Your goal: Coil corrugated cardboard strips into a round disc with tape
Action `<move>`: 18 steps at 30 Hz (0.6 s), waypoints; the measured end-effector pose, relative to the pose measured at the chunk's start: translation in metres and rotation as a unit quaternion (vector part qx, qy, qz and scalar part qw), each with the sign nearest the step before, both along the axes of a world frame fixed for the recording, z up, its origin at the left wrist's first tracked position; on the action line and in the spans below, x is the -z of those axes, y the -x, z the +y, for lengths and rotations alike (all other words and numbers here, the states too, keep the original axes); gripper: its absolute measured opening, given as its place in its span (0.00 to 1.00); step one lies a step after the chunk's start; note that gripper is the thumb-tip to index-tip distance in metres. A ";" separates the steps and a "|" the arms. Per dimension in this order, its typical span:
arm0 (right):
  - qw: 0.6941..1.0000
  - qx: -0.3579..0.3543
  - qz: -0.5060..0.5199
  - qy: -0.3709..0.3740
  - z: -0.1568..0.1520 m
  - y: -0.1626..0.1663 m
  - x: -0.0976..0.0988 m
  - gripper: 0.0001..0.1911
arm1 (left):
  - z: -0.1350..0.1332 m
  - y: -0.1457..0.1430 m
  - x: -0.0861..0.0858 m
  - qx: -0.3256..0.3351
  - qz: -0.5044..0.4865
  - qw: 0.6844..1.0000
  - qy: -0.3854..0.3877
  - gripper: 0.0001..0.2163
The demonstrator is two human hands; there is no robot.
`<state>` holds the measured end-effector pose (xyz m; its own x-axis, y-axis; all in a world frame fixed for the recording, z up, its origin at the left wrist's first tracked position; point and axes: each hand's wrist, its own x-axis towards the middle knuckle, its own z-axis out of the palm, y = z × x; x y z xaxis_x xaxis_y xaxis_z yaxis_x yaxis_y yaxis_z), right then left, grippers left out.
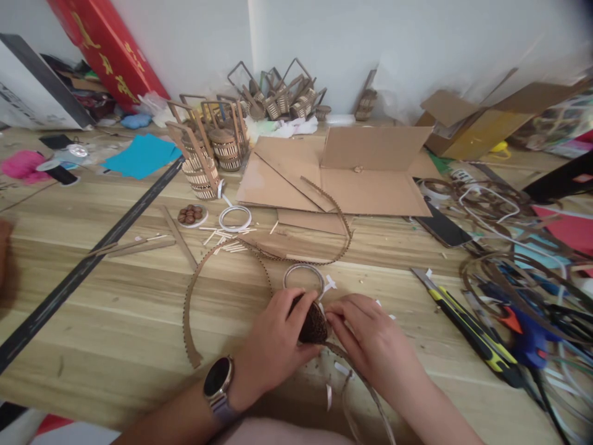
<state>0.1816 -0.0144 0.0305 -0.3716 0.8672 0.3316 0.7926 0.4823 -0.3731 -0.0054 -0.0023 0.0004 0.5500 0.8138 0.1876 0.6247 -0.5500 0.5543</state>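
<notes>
Low in the middle of the view, my left hand (280,337) is wrapped round a small dark-brown roll of corrugated cardboard (314,324). My right hand (359,327) is closed in a pinch at the roll's right side, and what lies between its fingertips is hidden. A narrow cardboard strip (365,383) runs from beneath the roll toward the front edge. Just beyond my hands lies a roll of double-sided tape (303,267). A long toothed cardboard strip (188,309) curls across the table to the left and behind.
Small lidded baskets with handles (201,176) stand behind, near a dish of brown balls (192,215), thin sticks (231,242) and flattened cardboard (287,176). A utility knife (467,324), blade out, a blue glue gun (528,337) and tangled strips lie right. Another person's hand (4,253) shows far left.
</notes>
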 end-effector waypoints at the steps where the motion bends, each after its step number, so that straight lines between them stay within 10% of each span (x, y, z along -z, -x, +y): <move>1: 1.000 0.000 0.010 0.006 0.000 -0.001 0.000 0.12 | 0.000 0.000 0.000 -0.002 0.001 1.000 0.000 0.37; 18: 0.999 -0.021 -0.019 -0.021 -0.001 -0.001 0.000 0.11 | -0.001 0.000 0.000 -0.002 0.039 0.999 -0.004 0.37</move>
<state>0.1828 -0.0150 0.0305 -0.4202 0.8361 0.3526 0.7851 0.5298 -0.3207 -0.0051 -0.0031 0.0007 0.5606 0.8141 0.1514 0.6672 -0.5524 0.4998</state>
